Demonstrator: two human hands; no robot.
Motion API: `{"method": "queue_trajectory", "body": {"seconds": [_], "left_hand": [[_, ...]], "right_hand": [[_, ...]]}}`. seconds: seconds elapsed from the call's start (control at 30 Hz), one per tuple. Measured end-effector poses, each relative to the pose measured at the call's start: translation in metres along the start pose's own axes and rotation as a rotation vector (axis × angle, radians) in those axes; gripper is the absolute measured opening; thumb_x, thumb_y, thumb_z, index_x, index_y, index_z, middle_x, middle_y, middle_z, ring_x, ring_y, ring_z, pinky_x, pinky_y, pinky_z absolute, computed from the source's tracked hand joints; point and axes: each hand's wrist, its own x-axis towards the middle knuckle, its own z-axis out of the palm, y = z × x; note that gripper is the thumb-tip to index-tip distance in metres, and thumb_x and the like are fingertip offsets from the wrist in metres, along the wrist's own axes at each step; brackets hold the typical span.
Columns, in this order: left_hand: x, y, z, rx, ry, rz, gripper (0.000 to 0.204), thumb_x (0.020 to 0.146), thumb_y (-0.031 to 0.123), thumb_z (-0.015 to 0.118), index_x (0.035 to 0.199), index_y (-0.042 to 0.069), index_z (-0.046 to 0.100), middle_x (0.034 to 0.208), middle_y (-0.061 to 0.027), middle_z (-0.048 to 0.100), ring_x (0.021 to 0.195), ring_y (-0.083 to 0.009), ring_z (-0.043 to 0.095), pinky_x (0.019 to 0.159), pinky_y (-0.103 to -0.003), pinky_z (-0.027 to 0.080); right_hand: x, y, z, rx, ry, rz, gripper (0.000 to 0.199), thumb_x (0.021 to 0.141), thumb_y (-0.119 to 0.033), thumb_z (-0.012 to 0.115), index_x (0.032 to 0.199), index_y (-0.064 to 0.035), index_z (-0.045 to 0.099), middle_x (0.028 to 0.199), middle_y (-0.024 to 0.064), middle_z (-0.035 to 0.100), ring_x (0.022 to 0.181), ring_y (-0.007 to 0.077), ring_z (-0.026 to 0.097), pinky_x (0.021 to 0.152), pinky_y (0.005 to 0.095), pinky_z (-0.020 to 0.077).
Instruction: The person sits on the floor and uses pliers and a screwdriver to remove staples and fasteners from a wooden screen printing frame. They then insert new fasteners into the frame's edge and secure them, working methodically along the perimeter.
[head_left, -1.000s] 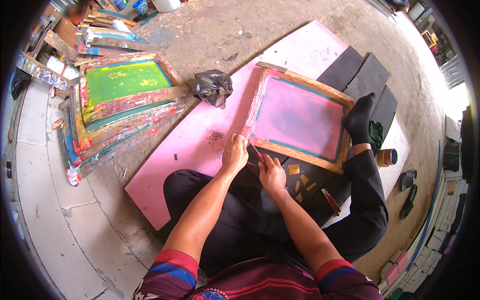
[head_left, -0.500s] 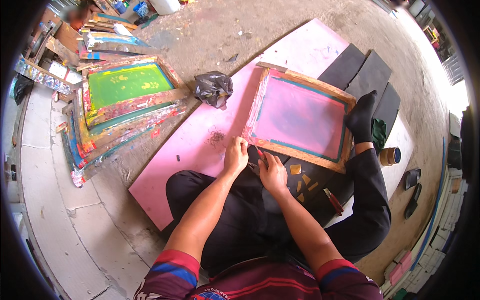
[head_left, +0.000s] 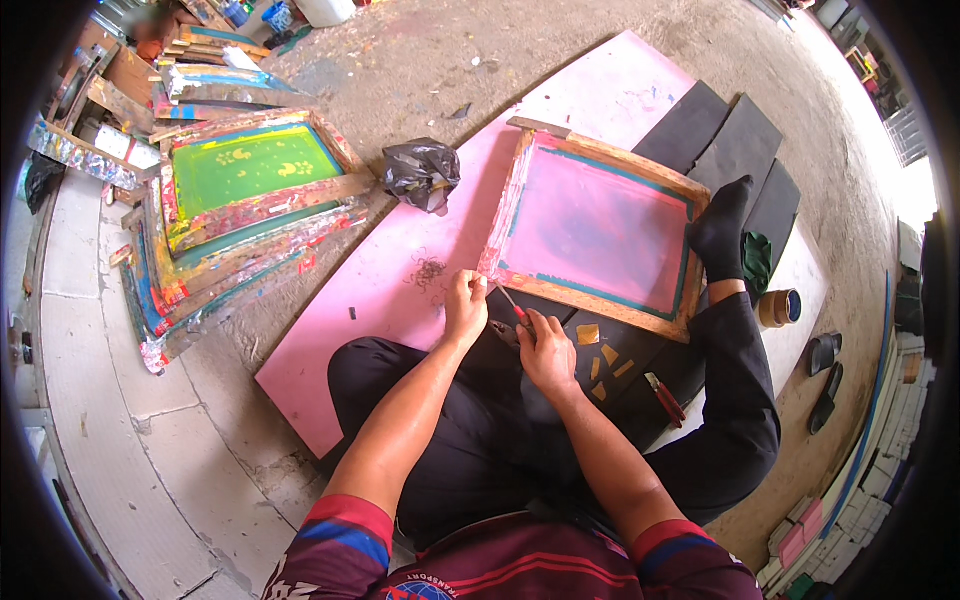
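A wooden screen-printing frame (head_left: 600,302) with pink mesh and a teal border lies tilted in front of me. My left hand (head_left: 466,308) is closed at its near left corner, the fingertips pinched against the wood. My right hand (head_left: 546,350) grips a screwdriver (head_left: 520,315) with a red handle, its thin shaft pointing at that same corner. Something dark and metallic (head_left: 505,334) lies partly hidden beside the right hand. My foot in a black sock (head_left: 722,228) presses against the frame's right side.
Tan scraps (head_left: 588,334) and a red-handled cutting tool (head_left: 665,398) lie right of my hands. A tape roll (head_left: 780,308) and green cloth (head_left: 757,262) sit by my foot. A black plastic bag (head_left: 422,175) rests left, beyond it stacked painted frames (head_left: 260,210). Pink board (head_left: 330,350) lies underneath.
The screwdriver has pulled back slightly from the frame's corner, showing more of its shaft. My left hand has shifted slightly left and stays at the corner.
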Motion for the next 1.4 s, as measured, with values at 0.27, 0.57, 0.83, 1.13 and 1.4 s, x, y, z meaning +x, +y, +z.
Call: {"method": "queue_trajectory", "body": {"seconds": [0.27,0.57,0.83,1.13,1.4], "left_hand": [[0.032,0.010,-0.042,-0.485,0.305,-0.315,0.018,0.113,0.021,0.057,0.109,0.003,0.057,0.089,-0.0032,0.060,0.071,-0.0127,0.064,0.069,-0.031,0.055],[0.041,0.011,-0.042,-0.172,0.297,-0.305,0.026,0.112,0.022,0.057,0.100,-0.001,0.059,0.079,-0.0110,0.063,0.064,-0.0232,0.063,0.065,-0.039,0.054],[0.035,0.009,-0.019,0.048,0.091,0.115,0.031,0.099,0.017,0.076,0.124,0.001,0.072,0.093,-0.0094,0.073,0.080,-0.0185,0.069,0.076,-0.037,0.057],[0.031,0.026,-0.018,0.181,-0.076,0.040,0.034,0.092,0.018,0.084,0.119,-0.003,0.079,0.098,-0.0190,0.076,0.088,-0.0314,0.074,0.080,-0.041,0.057],[0.021,0.033,-0.016,0.317,-0.025,0.132,0.041,0.094,0.021,0.079,0.128,0.000,0.071,0.112,-0.0199,0.071,0.104,-0.0402,0.070,0.093,-0.048,0.057]], "right_hand": [[0.001,-0.001,0.000,-0.003,-0.003,0.000,0.036,0.100,-0.029,0.071,0.132,-0.0127,0.071,0.110,0.0164,0.071,0.098,0.0430,0.072,0.083,0.0523,0.0580],[0.003,-0.001,-0.002,0.010,-0.006,0.009,0.036,0.101,-0.030,0.070,0.132,-0.0109,0.071,0.112,0.0174,0.071,0.104,0.0430,0.071,0.088,0.0510,0.0574],[0.000,0.005,-0.006,-0.010,-0.028,0.028,0.037,0.103,-0.032,0.068,0.133,-0.0105,0.070,0.116,0.0183,0.071,0.107,0.0435,0.070,0.090,0.0524,0.0567],[-0.001,0.018,0.001,0.033,0.022,0.006,0.033,0.104,-0.027,0.066,0.130,-0.0079,0.062,0.118,0.0197,0.073,0.106,0.0450,0.072,0.089,0.0544,0.0569],[0.013,0.007,-0.018,-0.089,0.080,0.228,0.052,0.096,-0.033,0.077,0.140,-0.0148,0.057,0.103,0.0209,0.078,0.101,0.0460,0.073,0.083,0.0562,0.0561]]}}
